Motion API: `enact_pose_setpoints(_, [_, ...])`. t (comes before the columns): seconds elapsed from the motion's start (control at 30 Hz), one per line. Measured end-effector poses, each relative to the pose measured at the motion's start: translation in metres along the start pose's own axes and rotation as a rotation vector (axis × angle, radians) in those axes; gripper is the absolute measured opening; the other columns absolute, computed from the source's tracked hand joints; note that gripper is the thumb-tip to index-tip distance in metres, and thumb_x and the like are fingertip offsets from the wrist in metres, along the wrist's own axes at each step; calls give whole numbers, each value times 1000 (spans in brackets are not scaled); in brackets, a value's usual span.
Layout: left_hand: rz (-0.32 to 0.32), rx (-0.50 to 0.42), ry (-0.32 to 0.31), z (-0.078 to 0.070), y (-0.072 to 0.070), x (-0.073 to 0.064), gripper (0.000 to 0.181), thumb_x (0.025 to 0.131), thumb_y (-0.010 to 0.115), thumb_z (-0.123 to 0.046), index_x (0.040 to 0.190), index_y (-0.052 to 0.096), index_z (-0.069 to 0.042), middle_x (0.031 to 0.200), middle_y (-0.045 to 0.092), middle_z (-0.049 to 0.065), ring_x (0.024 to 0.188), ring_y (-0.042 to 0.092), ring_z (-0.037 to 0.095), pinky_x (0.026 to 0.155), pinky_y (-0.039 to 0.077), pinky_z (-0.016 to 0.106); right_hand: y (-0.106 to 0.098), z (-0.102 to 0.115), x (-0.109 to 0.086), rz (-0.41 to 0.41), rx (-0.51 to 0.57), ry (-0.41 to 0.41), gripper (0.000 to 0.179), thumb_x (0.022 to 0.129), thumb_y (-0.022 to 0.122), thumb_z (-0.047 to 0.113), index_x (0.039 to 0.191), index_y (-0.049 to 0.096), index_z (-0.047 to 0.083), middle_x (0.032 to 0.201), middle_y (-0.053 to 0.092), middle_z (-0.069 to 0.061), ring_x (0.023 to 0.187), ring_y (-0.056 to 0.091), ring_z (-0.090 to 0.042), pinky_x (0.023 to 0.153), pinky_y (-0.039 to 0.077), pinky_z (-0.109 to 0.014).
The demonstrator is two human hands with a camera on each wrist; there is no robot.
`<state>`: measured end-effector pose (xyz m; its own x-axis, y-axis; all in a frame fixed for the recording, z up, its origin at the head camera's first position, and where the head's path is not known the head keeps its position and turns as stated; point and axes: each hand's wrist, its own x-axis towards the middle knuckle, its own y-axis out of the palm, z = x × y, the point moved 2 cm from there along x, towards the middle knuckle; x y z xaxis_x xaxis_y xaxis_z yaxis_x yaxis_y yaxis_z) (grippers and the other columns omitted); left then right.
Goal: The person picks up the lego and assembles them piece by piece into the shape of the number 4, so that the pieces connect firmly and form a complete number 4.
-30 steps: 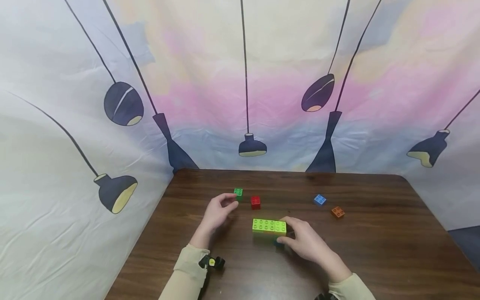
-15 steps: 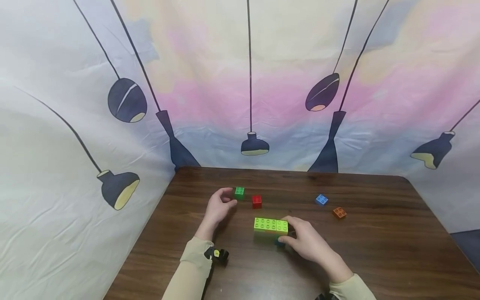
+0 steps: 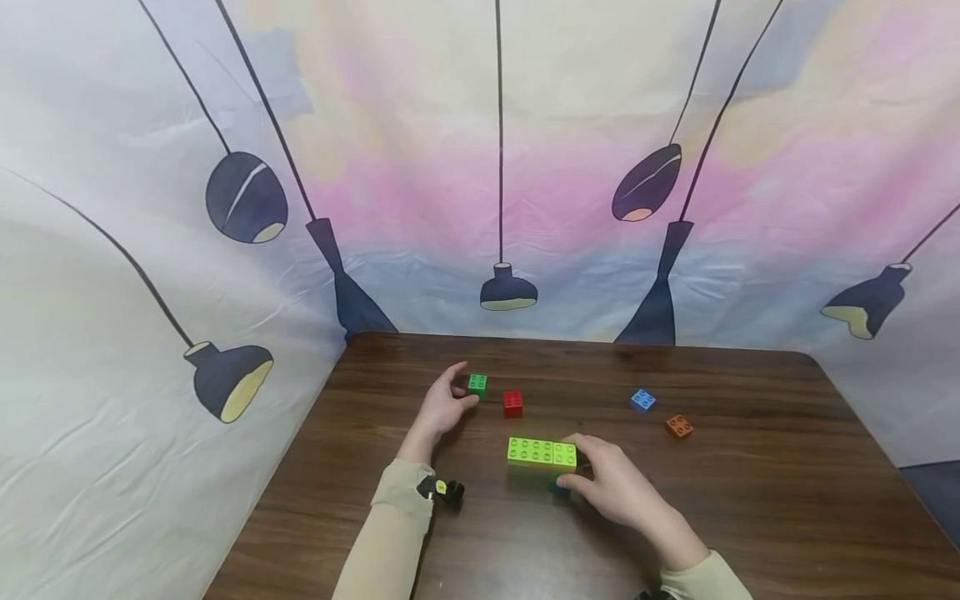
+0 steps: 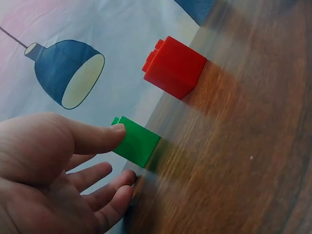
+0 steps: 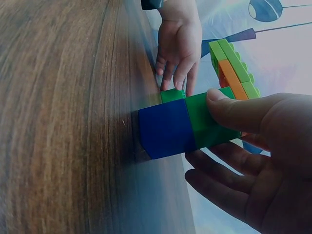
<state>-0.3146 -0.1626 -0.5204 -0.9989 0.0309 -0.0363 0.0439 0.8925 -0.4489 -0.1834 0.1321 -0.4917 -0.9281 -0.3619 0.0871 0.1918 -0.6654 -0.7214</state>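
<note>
My right hand (image 3: 618,485) grips a stack of building bricks (image 3: 542,452) at its right end. In the right wrist view the thumb presses a green brick of that stack, above a blue brick (image 5: 168,129); orange and lime bricks (image 5: 233,63) top it. My left hand (image 3: 441,406) is around a small green brick (image 3: 477,385), fingers spread, thumb at its near side. From the left wrist the thumb overlaps the green brick (image 4: 137,141) and the other fingers are spread below; contact is unclear. A red brick (image 3: 513,405) stands just right of the green one.
A blue brick (image 3: 642,400) and an orange brick (image 3: 678,426) lie on the right side of the brown wooden table (image 3: 750,500). Behind the table hangs a cloth (image 3: 420,167) printed with lamps.
My left hand has moved slightly away from the green brick, then forward around it, its index finger straightening. The right hand and the brick stack have stayed in place.
</note>
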Motion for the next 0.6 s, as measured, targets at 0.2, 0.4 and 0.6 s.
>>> enact_pose_setpoints(0.2, [14,24,32,0,5,2,64,98,77,-4,157,53,-12,146,61,15,117,62,31,97,51,51,-1,1,-1,-3,-5,-1,36,93,86,18,125,71,16,114,71,8,103,69,-14,84,57,-37])
enact_pose_setpoints(0.4, [27,60,37,-1,10,1,45,98,79,-8,142,68,-8,125,70,12,111,63,28,100,51,51,-2,1,-3,-10,-13,8,36,93,86,18,126,71,17,114,71,8,103,68,-13,85,57,-38])
enact_pose_setpoints(0.6, [14,11,38,-2,6,-3,38,100,78,-16,135,70,-4,120,70,11,111,65,28,98,52,49,-1,2,0,1,-1,5,36,94,85,17,127,70,17,114,70,8,104,68,-14,86,57,-40])
